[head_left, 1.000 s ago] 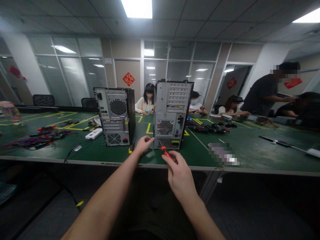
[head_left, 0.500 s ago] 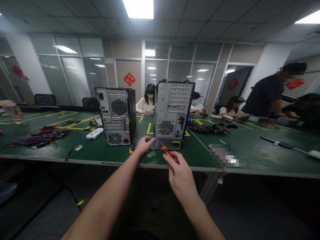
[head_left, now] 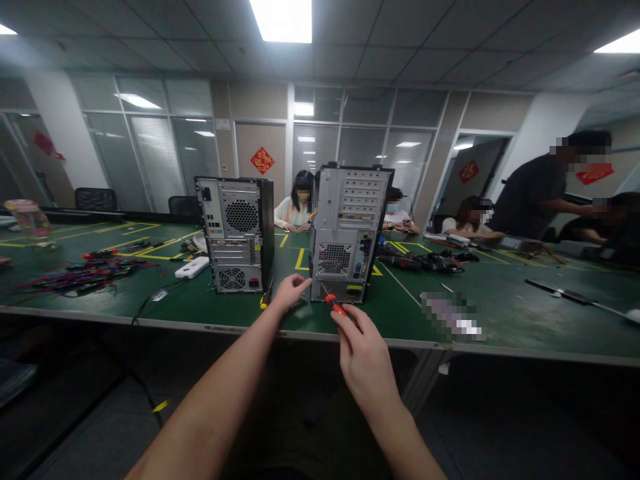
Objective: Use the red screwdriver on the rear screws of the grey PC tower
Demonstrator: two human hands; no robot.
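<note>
Only the view is slightly shifted; the screwdriver, best kept straight, is clasped by the right hand; the left hand is half-curled, its hold unclear.

Right computer tower beside left computer tower on the table

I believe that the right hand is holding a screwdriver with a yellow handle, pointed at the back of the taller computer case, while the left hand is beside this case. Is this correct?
Not quite: the head view shows that the screwdriver in the right hand has a red handle. It does point at the back of the taller computer case, with the left hand beside this case.
</note>
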